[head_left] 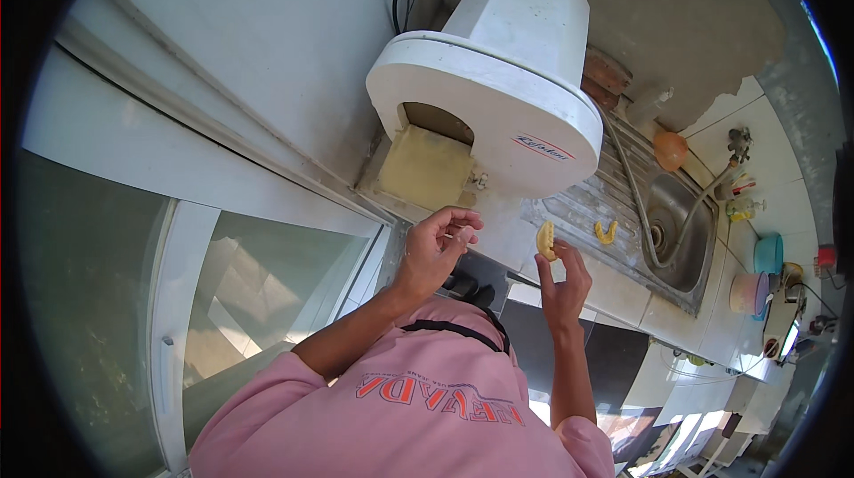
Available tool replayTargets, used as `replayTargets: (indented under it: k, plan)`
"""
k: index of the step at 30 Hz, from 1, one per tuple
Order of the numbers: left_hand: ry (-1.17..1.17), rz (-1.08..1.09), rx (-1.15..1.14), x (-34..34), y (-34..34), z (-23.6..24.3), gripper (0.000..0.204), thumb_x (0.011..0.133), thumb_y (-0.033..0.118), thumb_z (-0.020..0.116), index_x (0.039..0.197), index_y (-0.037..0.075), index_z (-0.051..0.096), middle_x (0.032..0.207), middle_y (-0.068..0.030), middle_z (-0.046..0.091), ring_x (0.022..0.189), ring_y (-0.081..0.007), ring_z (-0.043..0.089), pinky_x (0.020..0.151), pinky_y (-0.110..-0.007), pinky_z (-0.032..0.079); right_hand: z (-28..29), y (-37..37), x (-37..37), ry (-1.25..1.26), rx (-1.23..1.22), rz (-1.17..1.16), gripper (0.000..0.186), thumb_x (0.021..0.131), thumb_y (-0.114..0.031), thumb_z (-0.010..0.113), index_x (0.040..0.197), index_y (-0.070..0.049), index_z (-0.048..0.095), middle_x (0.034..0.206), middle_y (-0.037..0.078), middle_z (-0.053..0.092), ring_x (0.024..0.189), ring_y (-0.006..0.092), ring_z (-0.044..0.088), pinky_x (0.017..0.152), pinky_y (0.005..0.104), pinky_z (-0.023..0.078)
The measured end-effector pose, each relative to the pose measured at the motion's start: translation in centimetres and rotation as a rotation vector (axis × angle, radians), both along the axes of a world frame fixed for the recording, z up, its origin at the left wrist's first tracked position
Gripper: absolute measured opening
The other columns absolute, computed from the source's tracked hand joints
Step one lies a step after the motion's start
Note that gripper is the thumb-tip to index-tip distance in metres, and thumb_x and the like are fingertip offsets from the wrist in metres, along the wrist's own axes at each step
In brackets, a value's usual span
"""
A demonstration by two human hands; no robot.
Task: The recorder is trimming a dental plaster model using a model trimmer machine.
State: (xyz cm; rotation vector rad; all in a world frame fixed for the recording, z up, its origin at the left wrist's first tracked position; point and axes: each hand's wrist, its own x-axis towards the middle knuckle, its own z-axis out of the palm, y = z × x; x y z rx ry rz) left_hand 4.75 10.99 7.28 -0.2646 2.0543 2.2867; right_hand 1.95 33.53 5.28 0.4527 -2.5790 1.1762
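Note:
My right hand [561,287] holds a pale yellow, tooth-shaped dental cast [546,241] upright between thumb and fingers. My left hand [442,247] is raised beside it, fingers loosely curled and apart, with nothing visible held. Just beyond both hands stands a white machine [480,104] with an arched opening and a yellowish plate [425,171] at its front. A U-shaped yellow piece [606,231] lies on the steel drainboard [569,216], right of the cast.
A steel sink [686,252] with a hose [637,193] is at the right, with an orange bowl [670,150], turquoise container [768,254] and pink container [747,294] around it. A white-framed glass door [173,318] is at my left. The tiled counter edge [614,300] runs before me.

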Motion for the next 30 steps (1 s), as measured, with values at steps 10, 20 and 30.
replayTargets:
  k: [10, 20, 30]
  plan:
    - [0.233, 0.244, -0.612, -2.6, -8.9, -0.1, 0.041, 0.079, -0.003, 0.063, 0.119, 0.002, 0.057, 0.11, -0.0133, 0.059, 0.092, -0.0239, 0.064, 0.079, -0.03, 0.052, 0.4, -17.6, -6.2, 0.177, 0.194, 0.291, 0.028, 0.073, -0.009, 0.072, 0.097, -0.003, 0.06, 0.11, 0.013, 0.058, 0.104, 0.0312, 0.057, 0.082, 0.04, 0.05]
    - [0.447, 0.153, -0.739, -3.7, -9.9, -2.4, 0.04, 0.077, 0.003, 0.067, 0.116, 0.007, 0.058, 0.114, -0.0129, 0.057, 0.095, -0.0323, 0.059, 0.081, -0.039, 0.051, 0.5, -18.1, -2.6, -0.021, 0.054, -0.099, 0.033, 0.073, -0.009, 0.074, 0.102, -0.004, 0.06, 0.103, 0.011, 0.064, 0.094, 0.0311, 0.059, 0.079, 0.038, 0.048]
    - [0.49, 0.208, -0.731, -6.7, -9.7, -3.0, 0.038, 0.073, -0.003, 0.07, 0.109, 0.005, 0.064, 0.112, -0.0147, 0.059, 0.097, -0.0319, 0.062, 0.078, -0.037, 0.054, -0.1, -19.6, -4.4, 0.066, -0.004, -0.126, 0.024, 0.077, -0.005, 0.069, 0.1, -0.001, 0.062, 0.1, 0.014, 0.066, 0.09, 0.0319, 0.062, 0.079, 0.0375, 0.049]
